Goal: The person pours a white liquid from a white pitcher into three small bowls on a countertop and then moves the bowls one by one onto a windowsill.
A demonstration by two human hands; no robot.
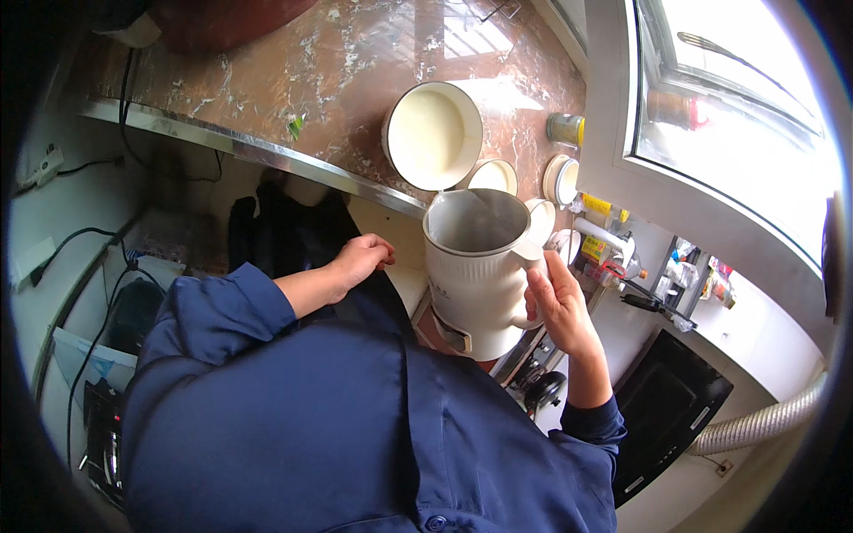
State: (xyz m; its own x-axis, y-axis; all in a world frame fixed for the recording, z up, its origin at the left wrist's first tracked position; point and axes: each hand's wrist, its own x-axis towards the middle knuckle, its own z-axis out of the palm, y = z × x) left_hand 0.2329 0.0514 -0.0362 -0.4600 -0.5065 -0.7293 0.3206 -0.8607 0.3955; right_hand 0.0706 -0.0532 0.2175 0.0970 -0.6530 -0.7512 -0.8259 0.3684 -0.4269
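Observation:
My right hand (561,303) grips the handle of a large white jug (470,286) with a spout, a metal-grey inside and a small panel low on its side. Its rim faces up, and no liquid can be made out in it. My left hand (363,263) hangs over my dark trousers with its fingers loosely curled, holding nothing, left of the jug. Beyond the jug, a dark-rimmed white bowl (433,136) of pale creamy liquid stands on the brown marbled counter (266,80). A smaller white bowl (493,177), also with pale contents, stands beside it, partly hidden by the jug.
A glass jar with a yellow lid (565,129) and a small white container (561,179) stand near the window frame (613,100). The counter has a metal edge (266,150). Bottles and packets crowd the right side. A green scrap (295,127) lies on the counter; cables hang at left.

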